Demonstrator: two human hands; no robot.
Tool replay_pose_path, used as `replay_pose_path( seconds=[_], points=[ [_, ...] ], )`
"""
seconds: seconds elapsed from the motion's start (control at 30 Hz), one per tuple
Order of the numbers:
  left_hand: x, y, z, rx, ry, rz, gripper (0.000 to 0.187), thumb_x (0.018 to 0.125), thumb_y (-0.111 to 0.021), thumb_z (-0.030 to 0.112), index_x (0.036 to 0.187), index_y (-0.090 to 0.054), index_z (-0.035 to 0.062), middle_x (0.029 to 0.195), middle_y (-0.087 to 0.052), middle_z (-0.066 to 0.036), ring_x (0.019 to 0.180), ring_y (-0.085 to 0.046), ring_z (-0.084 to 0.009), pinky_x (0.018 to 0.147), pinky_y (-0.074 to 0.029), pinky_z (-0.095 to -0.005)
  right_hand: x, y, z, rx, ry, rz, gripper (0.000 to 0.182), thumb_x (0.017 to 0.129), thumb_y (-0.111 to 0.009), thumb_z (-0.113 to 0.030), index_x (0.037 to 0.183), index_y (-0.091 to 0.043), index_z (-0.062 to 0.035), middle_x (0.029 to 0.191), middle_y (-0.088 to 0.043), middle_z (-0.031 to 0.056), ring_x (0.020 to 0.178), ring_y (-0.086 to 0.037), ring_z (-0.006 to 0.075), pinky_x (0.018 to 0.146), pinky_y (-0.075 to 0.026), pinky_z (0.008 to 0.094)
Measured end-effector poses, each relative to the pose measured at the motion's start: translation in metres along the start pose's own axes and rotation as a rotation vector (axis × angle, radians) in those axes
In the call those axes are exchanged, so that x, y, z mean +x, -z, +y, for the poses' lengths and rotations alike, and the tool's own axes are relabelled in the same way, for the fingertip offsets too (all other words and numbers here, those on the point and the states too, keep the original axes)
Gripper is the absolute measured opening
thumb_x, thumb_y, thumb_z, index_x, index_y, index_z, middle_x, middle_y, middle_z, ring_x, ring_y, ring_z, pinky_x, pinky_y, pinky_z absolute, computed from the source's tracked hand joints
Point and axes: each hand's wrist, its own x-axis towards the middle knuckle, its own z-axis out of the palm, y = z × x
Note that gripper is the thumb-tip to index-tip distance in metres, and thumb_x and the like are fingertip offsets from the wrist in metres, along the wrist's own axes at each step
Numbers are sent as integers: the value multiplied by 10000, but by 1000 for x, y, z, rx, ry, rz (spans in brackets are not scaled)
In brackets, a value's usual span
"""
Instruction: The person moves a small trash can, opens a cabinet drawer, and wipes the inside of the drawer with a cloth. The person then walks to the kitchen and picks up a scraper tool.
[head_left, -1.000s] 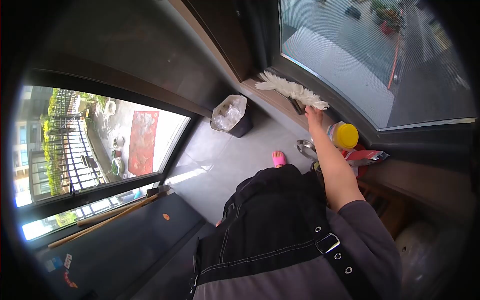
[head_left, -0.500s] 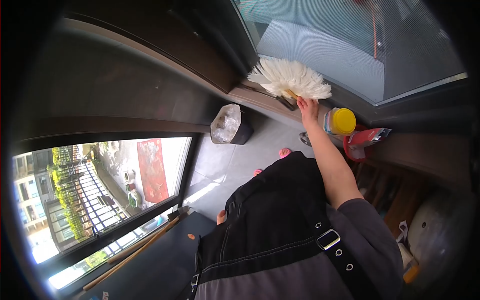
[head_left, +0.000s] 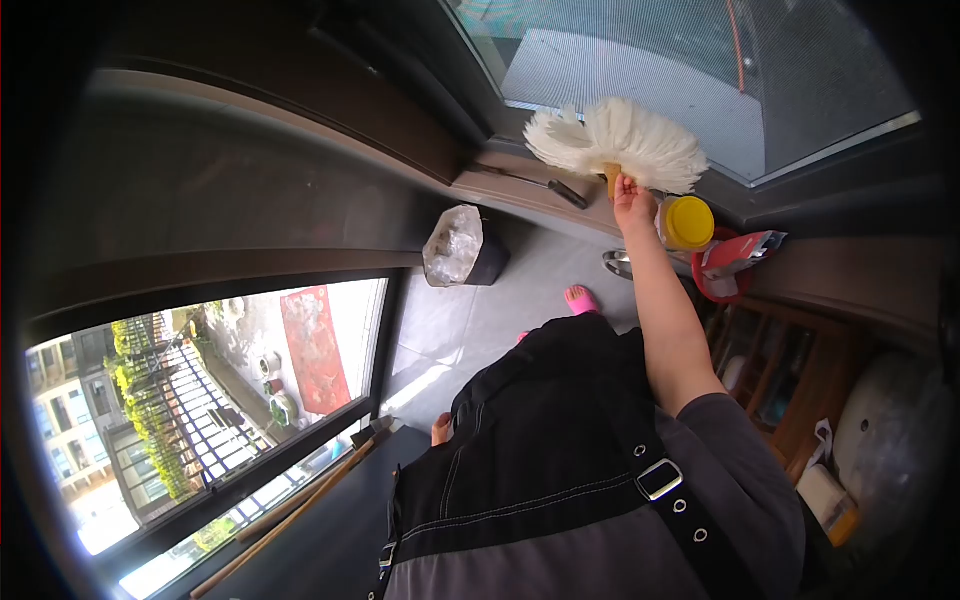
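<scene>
My right hand is closed round the short tan handle of a white feather duster. The duster's feathers fan out over the window ledge, below the mesh screen. To the left, a dark-handled tool with a thin shaft lies on that ledge. Just right of my hand stands a tub with a yellow lid. Only a small part of my left hand shows beside my black apron, and its fingers cannot be made out.
A bin with a clear plastic liner stands on the grey floor. Beyond the tub are a red container and a red-and-grey packet. Wooden sticks lie by the left window. A wooden cabinet is at right.
My right hand has moved the feather duster rightward along the ledge, toward the yellow-lidded tub. More of the dark-handled tool now shows.
</scene>
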Motion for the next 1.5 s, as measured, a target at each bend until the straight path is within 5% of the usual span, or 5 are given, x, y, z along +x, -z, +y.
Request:
replay_pose_path(
  seconds=[0.3, 0.6, 0.9, 1.1, 1.5],
  points=[
    [-6, 2, 8, 30, 22, -11, 170, 804, -570, 99, 936, -593, -5, 821, -622, -59, 761, -567, -125, 681, -453, -269, 37, 12, -4, 334, -86, 44, 96, 803, -441, 26, 776, -527, -7, 655, -541, 58, 496, -469, 141, 558, -529, 269],
    [-14, 14, 14, 58, 49, -10, 175, 799, -576, 99, 938, -595, -6, 816, -620, -48, 756, -560, -114, 677, -450, -265, 48, 32, 8, 362, -52, 165, 149, 848, -377, 34, 888, -505, -31, 733, -558, 92, 586, -545, 162, 639, -552, 309],
    [-6, 1, 18, 29, 54, -28, 180, 795, -582, 99, 939, -597, -8, 811, -619, -38, 750, -553, -104, 672, -446, -260, 2, 41, 31, -731, 77, 156, 489, 749, -625, -49, 1181, -406, -109, 873, -536, 30, 696, -509, 123, 713, -452, 265],
    [-4, -7, 18, -26, 73, -30, 184, 791, -585, 100, 940, -599, -9, 808, -618, -31, 747, -548, -97, 669, -444, -257, 5, 21, 37, -881, 70, 132, 561, 709, -730, -184, 1153, -407, -63, 877, -517, 30, 737, -497, 112, 651, -431, 266],
    [-18, -17, -14, 168, 28, 76, 178, 788, -587, 141, 916, -602, 17, 756, -609, -26, 719, -540, -102, 662, -439, -262, 29, 23, 44, -1051, 165, 207, 458, 773, -661, -357, 1033, -439, -51, 794, -533, 57, 561, -501, 124, 486, -426, 244]
  ],
)
